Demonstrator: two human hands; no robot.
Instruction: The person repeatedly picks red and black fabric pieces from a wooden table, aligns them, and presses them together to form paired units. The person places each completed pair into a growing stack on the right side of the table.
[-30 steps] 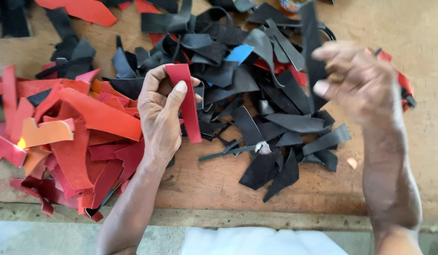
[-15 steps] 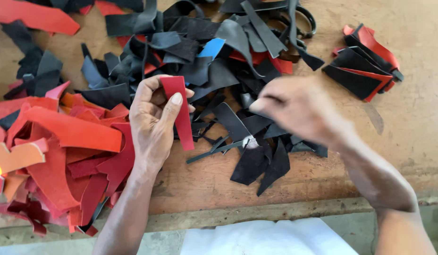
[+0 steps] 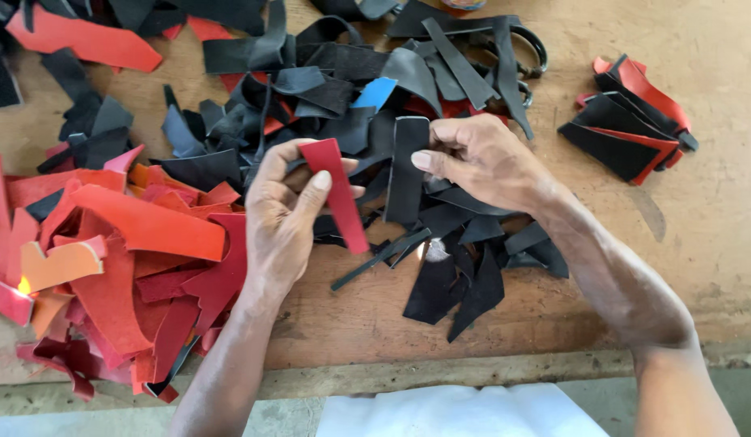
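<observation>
Red strip: a narrow, flat-cut strip of red leather (image 3: 337,193) sits pinched between thumb and fingers of the left hand (image 3: 282,217), lifted clear of the heap so its whole length hangs free and shows.
Black strip: a longer, dull black leather strip (image 3: 408,166) stands nearly upright in the right hand (image 3: 485,160), thumb pressed against its edge, fingers closed behind it; its lower end rests among the black scraps.
Placing: the two strips are held side by side, near but apart (the red one tilts, the black one runs straight).
Red heap: red and orange offcuts (image 3: 125,243) lie to the left, overlapping, mostly broad pieces with curved and angled cuts, matte with a soft sheen.
Black heap: black offcuts (image 3: 327,89) fill the middle, thinner and more tangled, with one bright blue scrap (image 3: 375,91) among them.
Small stack: a separate bundle of black and red pieces (image 3: 630,121) lies well apart at the right, laid together rather than scattered.
Table: the worn wooden tabletop (image 3: 715,243) is bare, scuffed and pale brown.
White cloth: a white fabric (image 3: 456,411) shows at the near edge.
</observation>
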